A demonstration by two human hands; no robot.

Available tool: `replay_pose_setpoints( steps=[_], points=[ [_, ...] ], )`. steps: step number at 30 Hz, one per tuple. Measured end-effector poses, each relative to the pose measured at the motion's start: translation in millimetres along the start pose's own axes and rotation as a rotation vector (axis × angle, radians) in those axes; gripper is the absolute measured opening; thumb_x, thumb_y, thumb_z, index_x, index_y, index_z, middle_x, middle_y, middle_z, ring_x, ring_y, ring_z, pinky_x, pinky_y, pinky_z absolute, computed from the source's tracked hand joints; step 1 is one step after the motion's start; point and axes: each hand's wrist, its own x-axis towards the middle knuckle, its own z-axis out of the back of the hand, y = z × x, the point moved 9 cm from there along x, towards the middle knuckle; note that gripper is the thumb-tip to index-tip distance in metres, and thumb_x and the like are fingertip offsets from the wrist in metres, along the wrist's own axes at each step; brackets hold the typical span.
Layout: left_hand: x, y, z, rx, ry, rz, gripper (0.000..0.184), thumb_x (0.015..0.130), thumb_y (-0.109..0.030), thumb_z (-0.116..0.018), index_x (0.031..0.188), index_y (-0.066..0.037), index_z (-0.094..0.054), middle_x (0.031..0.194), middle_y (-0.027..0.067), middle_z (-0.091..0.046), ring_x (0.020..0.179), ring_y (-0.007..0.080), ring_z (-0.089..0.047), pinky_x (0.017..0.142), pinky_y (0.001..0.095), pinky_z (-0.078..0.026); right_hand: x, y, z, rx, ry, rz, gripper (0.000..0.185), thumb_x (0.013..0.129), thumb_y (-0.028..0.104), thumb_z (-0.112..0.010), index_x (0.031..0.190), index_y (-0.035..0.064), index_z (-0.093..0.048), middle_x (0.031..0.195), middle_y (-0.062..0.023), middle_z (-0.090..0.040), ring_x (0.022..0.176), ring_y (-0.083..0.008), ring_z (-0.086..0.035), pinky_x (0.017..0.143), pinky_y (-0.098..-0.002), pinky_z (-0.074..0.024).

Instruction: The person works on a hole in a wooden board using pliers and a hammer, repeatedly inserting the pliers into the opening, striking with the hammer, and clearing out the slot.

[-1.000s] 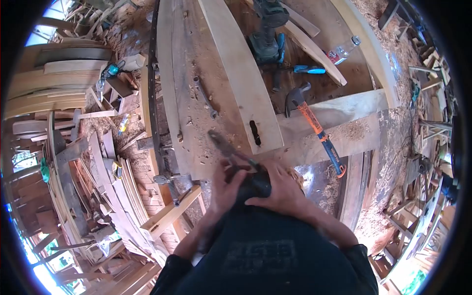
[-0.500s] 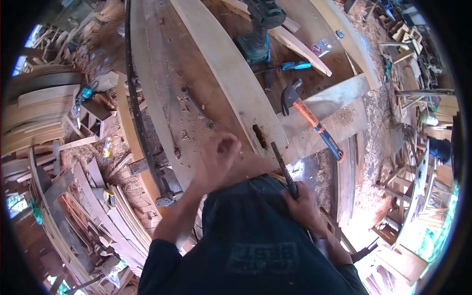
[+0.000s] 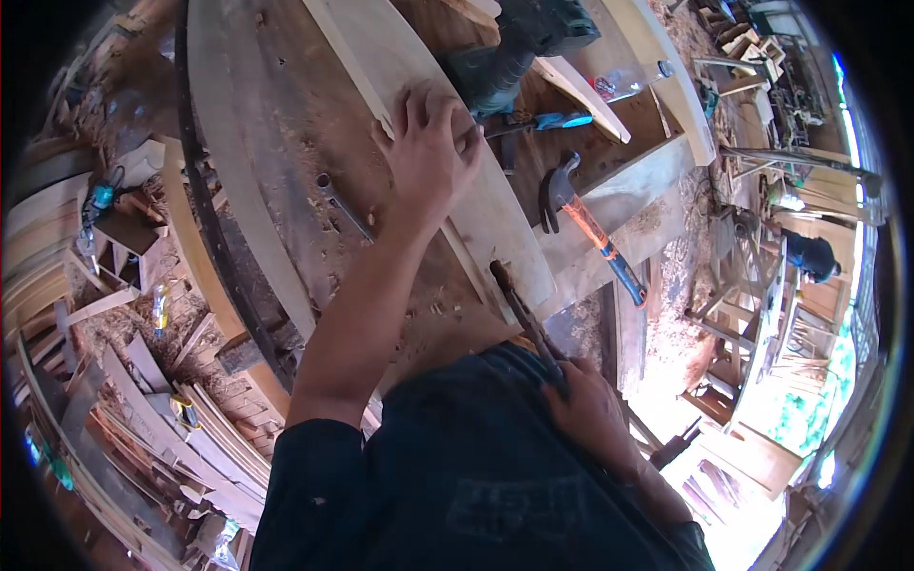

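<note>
Left hand [image 3: 430, 152] is shifting farther out, open over a pale curved wooden board [image 3: 476, 195]; right hand [image 3: 592, 411]'s clenching a long dark metal tool [image 3: 526, 319], tip meeting the slot; clear plastic bottle [image 3: 630, 82]'s lying far right.

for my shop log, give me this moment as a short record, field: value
left hand: spread on the curved board, gripping nothing visible
right hand: holds a long dark tool by its handle end
tool tip: at the slot near the board's end
hammer: orange and black, lying right of the board
power tool: dark, beyond the left hand
bottle: clear plastic, on its side
background: a person in dark clothing, far right
</note>
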Motion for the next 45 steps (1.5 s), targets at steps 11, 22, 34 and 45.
replay_pose_setpoints(
  steps=[11, 22, 34, 45],
  points=[
    [-1, 8, 0, -0.109, -0.025, -0.033, 0.044, 0.079, -0.028, -0.080, 0.115, -0.017, -0.058, 0.136, 0.0128, -0.056, 0.132, 0.0404, -0.046, 0.104, 0.0595, -0.035, 2, 16, -4, -0.028, 0.030, -0.045, 0.034, 0.089, 0.022, -0.069, 0.111, -0.0032, -0.061, 0.105, -0.0244, -0.062, 0.103, -0.0427, -0.060, 0.090, -0.0483, -0.0485],
    [-1, 8, -3, -0.101, -0.006, -0.007, 0.043, 0.080, -0.029, -0.079, 0.115, -0.016, -0.058, 0.137, 0.0130, -0.055, 0.133, 0.0389, -0.045, 0.105, 0.0597, -0.034, 12, 19, 4, -0.085, 0.124, -0.034, 0.034, 0.091, 0.020, -0.066, 0.115, -0.0023, -0.058, 0.106, -0.0266, -0.062, 0.101, -0.0456, -0.061, 0.090, -0.0495, -0.0491],
    [-1, 7, -1, -0.106, -0.037, -0.030, 0.041, 0.080, -0.029, -0.079, 0.114, -0.016, -0.060, 0.133, 0.0134, -0.056, 0.132, 0.0392, -0.046, 0.103, 0.0603, -0.036, 16, -23, -1, 0.308, 0.387, -0.216, 0.023, 0.093, 0.021, -0.069, 0.107, 0.0026, -0.064, 0.080, -0.0042, -0.065, 0.077, -0.0116, -0.060, 0.071, -0.0331, -0.0501],
    [1, 3, -3, -0.111, -0.040, -0.054, 0.042, 0.078, -0.026, -0.081, 0.114, -0.014, -0.062, 0.132, 0.0147, -0.057, 0.133, 0.0394, -0.046, 0.104, 0.0586, -0.039, 14, -22, -4, 0.510, 0.360, -0.072, 0.043, 0.090, 0.021, -0.070, 0.129, 0.0050, -0.063, 0.104, -0.0087, -0.070, 0.100, -0.0171, -0.065, 0.090, -0.0339, -0.0497]
  ],
)
